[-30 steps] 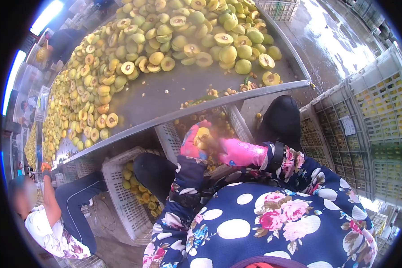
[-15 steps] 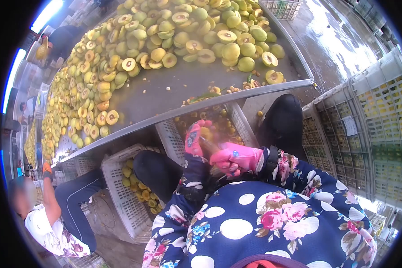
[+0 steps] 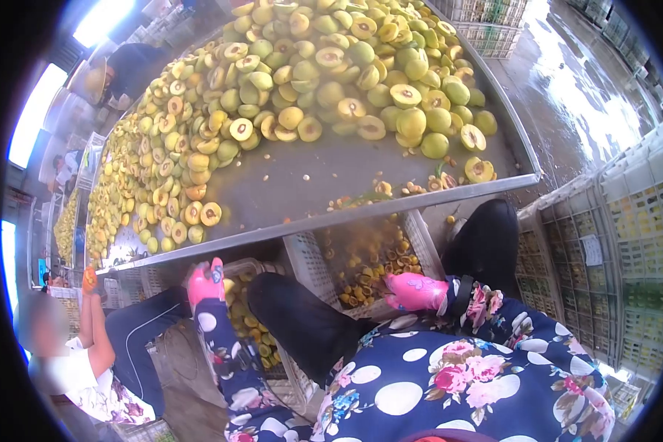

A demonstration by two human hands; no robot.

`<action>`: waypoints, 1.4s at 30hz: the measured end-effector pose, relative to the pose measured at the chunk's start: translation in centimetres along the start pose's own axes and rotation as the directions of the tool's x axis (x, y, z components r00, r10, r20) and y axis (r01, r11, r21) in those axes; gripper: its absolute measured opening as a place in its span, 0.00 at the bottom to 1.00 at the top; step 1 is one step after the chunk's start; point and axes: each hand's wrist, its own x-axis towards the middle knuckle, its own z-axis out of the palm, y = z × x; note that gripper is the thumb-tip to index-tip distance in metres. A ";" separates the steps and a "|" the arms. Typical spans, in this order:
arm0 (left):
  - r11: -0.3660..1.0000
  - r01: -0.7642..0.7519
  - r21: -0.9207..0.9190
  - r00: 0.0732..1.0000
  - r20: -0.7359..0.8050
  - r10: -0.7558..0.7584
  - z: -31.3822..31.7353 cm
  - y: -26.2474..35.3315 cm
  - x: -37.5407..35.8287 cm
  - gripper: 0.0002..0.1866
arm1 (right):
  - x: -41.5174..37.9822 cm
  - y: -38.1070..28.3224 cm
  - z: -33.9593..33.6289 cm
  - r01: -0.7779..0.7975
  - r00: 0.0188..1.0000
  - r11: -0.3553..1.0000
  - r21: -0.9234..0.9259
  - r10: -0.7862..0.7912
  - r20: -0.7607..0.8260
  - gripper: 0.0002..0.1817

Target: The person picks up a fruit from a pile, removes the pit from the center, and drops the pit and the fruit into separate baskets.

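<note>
My left hand (image 3: pixel 205 283), in a pink glove, is over the rim of the white crate (image 3: pixel 296 379) at my left. Its fingers look apart, and a yellow-green piece of fruit (image 3: pixel 229 285) shows just beside it. My right hand (image 3: pixel 417 292), also in a pink glove, is in front of my body at the near edge of another crate (image 3: pixel 307 267). Its fingers are curled; what they hold, if anything, is hidden. Inside that crate lie small yellow fruit pieces (image 3: pixel 361 295). The left crate holds yellow-green fruit pieces (image 3: pixel 261 342).
A metal table (image 3: pixel 272 197) with a raised rim bears a big heap of halved, yellow-green stone fruit (image 3: pixel 287 81). Stacked crates (image 3: pixel 604 228) stand at the right. A co-worker (image 3: pixel 88 368) sits at the left, orange-gloved hand (image 3: pixel 90 280) at the table edge.
My left hand has moved from beside my right hand, where it held a yellow fruit, out to the left crate. My right hand has shifted slightly. The view has tilted up.
</note>
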 end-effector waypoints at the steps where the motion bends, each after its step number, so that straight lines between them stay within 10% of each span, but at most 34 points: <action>1: 0.993 -0.085 0.084 0.996 0.004 0.085 -0.1 1.3 1.6 0.17 | 0.1 -0.8 -0.6 -0.099 0.995 0.994 0.045 0.098 0.016 0.19; 2: 0.970 -0.173 0.169 0.985 0.020 0.172 0.1 2.8 3.5 0.17 | 0.6 -0.2 -0.1 -0.058 0.998 0.997 0.055 0.057 0.008 0.19; 3: 0.934 0.012 -0.356 0.939 0.325 0.112 1.8 2.0 7.5 0.17 | 1.0 1.0 0.9 -0.020 1.000 0.998 0.064 0.020 -0.002 0.19; 4: 0.922 -0.297 -0.249 0.909 0.222 0.352 4.6 3.7 10.0 0.17 | 1.3 1.7 1.3 0.016 1.000 0.998 0.069 -0.015 -0.015 0.19; 5: 0.823 -0.562 -0.087 0.816 0.104 0.569 5.7 8.9 10.6 0.17 | 1.3 1.0 0.7 -0.214 0.974 0.704 0.677 0.206 0.093 0.17; 7: 0.850 -0.318 -0.420 0.852 0.267 0.451 9.6 15.5 12.5 0.20 | 0.1 -0.5 -1.8 -0.144 0.988 0.876 0.461 0.153 0.018 0.16; 12: 0.666 -0.649 0.366 0.755 0.203 0.624 18.5 24.1 14.7 0.29 | -0.7 0.1 -3.4 -0.135 0.986 0.928 0.347 0.160 -0.043 0.18; 14: 0.806 -0.481 0.346 0.868 0.319 0.381 19.5 26.1 14.1 0.23 | -1.2 0.0 -4.1 -0.131 0.983 0.908 0.398 0.172 -0.068 0.19; 21: 0.941 -0.154 -0.303 0.825 0.485 0.291 18.0 23.5 10.8 0.14 | -1.5 -0.6 -4.6 -0.034 0.989 0.771 0.636 0.118 -0.091 0.18; 25: 0.378 0.604 -0.702 0.656 0.707 0.263 14.0 21.7 5.9 0.16 | -3.1 -2.8 -7.3 0.075 0.985 0.618 0.783 0.076 -0.155 0.15; 31: -0.180 0.821 -0.541 0.563 0.718 0.410 9.1 23.8 -4.5 0.22 | -3.8 -6.2 -9.7 0.122 0.956 0.832 0.541 0.049 -0.291 0.15; 34: -0.155 0.796 -0.585 0.590 0.693 0.414 9.1 23.2 -7.1 0.23 | -3.8 -6.9 -9.5 0.157 0.890 0.953 0.261 -0.022 -0.456 0.17; 42: 0.086 0.673 -0.735 0.681 0.661 0.315 9.3 23.6 -9.8 0.24 | -4.6 -8.0 -9.1 0.078 0.906 0.962 0.260 0.041 -0.421 0.16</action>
